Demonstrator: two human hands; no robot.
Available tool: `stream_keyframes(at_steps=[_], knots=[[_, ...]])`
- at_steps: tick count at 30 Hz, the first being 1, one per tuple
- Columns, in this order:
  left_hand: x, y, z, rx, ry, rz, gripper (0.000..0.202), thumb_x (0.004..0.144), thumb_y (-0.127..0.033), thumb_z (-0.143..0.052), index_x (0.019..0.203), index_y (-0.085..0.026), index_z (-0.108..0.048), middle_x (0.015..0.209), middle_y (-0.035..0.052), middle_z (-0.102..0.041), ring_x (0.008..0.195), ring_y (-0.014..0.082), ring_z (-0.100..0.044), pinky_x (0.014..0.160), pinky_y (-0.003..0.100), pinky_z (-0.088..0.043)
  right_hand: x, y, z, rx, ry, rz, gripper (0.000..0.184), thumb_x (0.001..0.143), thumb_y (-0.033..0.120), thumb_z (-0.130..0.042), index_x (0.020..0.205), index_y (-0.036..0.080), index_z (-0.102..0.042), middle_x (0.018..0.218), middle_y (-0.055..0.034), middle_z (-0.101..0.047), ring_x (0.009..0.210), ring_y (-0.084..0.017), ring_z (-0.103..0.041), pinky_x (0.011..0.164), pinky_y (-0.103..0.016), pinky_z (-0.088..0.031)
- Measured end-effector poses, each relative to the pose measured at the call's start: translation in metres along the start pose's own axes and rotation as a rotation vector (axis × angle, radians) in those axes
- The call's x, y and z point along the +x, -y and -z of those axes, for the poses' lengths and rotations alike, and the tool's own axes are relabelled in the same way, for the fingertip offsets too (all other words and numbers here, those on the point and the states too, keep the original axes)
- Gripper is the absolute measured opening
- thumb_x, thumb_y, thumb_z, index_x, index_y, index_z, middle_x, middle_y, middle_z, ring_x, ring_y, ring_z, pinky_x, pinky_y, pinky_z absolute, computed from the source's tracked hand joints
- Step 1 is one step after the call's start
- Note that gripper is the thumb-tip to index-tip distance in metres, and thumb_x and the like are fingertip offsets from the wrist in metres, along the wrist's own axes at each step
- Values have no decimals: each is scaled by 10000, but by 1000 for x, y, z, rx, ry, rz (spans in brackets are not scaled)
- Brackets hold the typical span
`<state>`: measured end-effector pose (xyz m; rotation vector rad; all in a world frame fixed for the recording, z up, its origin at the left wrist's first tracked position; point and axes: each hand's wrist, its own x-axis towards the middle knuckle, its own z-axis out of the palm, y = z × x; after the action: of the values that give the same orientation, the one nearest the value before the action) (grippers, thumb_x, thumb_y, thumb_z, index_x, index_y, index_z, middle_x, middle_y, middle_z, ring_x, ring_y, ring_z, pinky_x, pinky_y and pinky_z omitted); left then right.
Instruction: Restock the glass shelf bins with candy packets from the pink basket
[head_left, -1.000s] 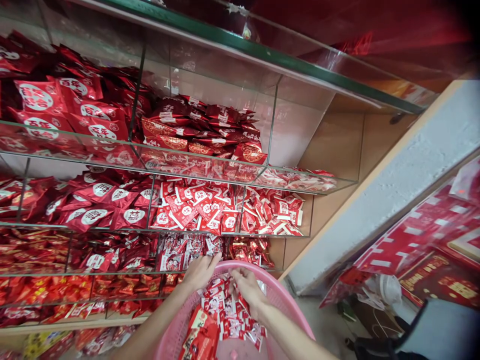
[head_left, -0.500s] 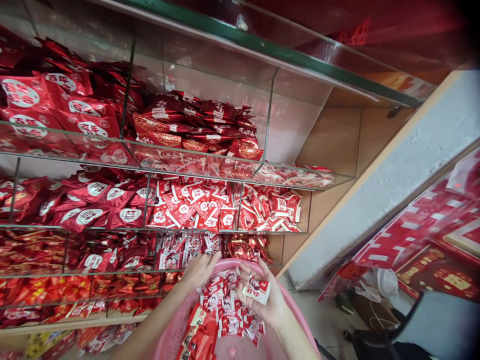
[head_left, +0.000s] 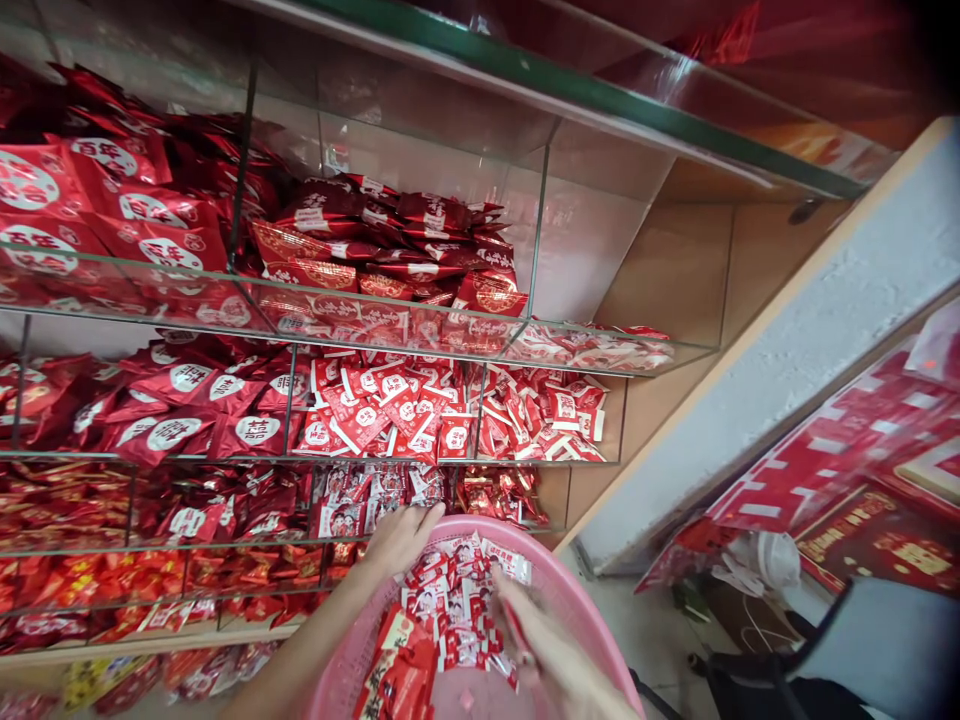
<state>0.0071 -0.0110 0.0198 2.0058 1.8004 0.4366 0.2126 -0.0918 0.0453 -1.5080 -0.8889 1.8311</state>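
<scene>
A pink plastic basin [head_left: 600, 640] stands low in front of me, with its far rim against the shelves. My left hand [head_left: 405, 540] is closed over its left far rim. Inside lie several small red-and-white candy packets [head_left: 450, 605] and a larger red packet [head_left: 397, 660] at the left. My right hand [head_left: 536, 630] hangs over the right side of the basin, smeared by motion, so its fingers do not show clearly. Just beyond its fingertips a red-and-white packet [head_left: 510, 562] lies on the heap.
Glass shelves [head_left: 360, 340] hold red packets [head_left: 172, 225] in divided compartments. To the right are a whitish wall panel [head_left: 795, 330], red printed packaging [head_left: 877, 540] and a grey chair [head_left: 877, 640]. More bags [head_left: 112, 685] lie under the lowest shelf.
My right hand held a red-and-white packet on its turned-up palm; now the hand has turned and moved nearer, and a packet lies at the heap's far right. My left hand stays at the rim.
</scene>
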Motion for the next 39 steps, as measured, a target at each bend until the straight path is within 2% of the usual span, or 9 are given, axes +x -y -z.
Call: stream_keyframes(at_steps=[2,5,9,12,15,18,22,29,39], knots=[[0,0,0,13,-3,-1,717,888,-606,-105,755,-200,-680,814,95,-720,820,232,-655,692,279,-392,-4,-19,-9,-30,35,-132,434,577,599,-710,713,200,-604,547,30,-556,424,-82,-444,414,-199,-305],[0,0,0,9,-1,-1,711,887,-609,-110,771,-205,-682,838,94,-721,837,231,-652,706,282,-392,-6,-38,-19,63,181,-176,395,488,463,-803,711,173,-653,665,-4,-642,582,-101,-575,587,-213,-429],[-1,-1,0,-3,8,8,711,886,-611,-115,784,-202,-688,846,95,-721,841,229,-651,710,279,-392,-11,-41,-19,43,287,-195,220,493,231,-788,668,158,-676,624,18,-617,541,-56,-538,572,-163,-412],[-1,-1,0,-2,-2,8,716,887,-609,-111,773,-197,-686,843,100,-721,840,239,-652,693,285,-390,-14,-34,-9,37,297,-163,272,572,224,-747,834,182,-686,650,18,-619,518,-56,-525,541,-168,-409],[-1,-2,0,-1,-1,14,710,890,-602,-116,777,-195,-687,850,99,-722,840,238,-653,686,284,-391,-16,-23,2,-95,311,98,333,639,286,-729,951,201,-651,866,-29,-652,729,-135,-601,701,-268,-475],[-1,-1,-1,6,2,17,699,894,-593,-122,782,-199,-689,854,94,-721,842,231,-650,689,278,-388,-17,-10,12,-511,131,559,244,772,270,-615,1007,208,-629,1023,-58,-612,964,-189,-562,874,-330,-437],[-1,0,-1,2,2,5,703,891,-599,-116,803,-205,-692,855,90,-720,842,227,-645,695,274,-382,-16,3,19,-1013,-2,864,353,864,124,-441,1153,287,-560,1103,-40,-562,1013,-186,-523,874,-333,-421],[-2,-1,-1,-4,1,5,707,892,-598,-115,783,-199,-688,840,96,-719,833,232,-647,680,278,-378,2,4,18,-1492,-66,1020,360,900,143,-449,1203,326,-516,1015,-5,-613,902,-191,-520,727,-321,-392],[-1,0,-2,4,-17,-7,707,895,-593,-102,762,-205,-678,824,94,-720,824,239,-653,664,283,-373,18,-13,24,-1604,-121,1071,185,901,178,-469,1029,256,-576,1032,-2,-591,895,-179,-519,736,-324,-390]])
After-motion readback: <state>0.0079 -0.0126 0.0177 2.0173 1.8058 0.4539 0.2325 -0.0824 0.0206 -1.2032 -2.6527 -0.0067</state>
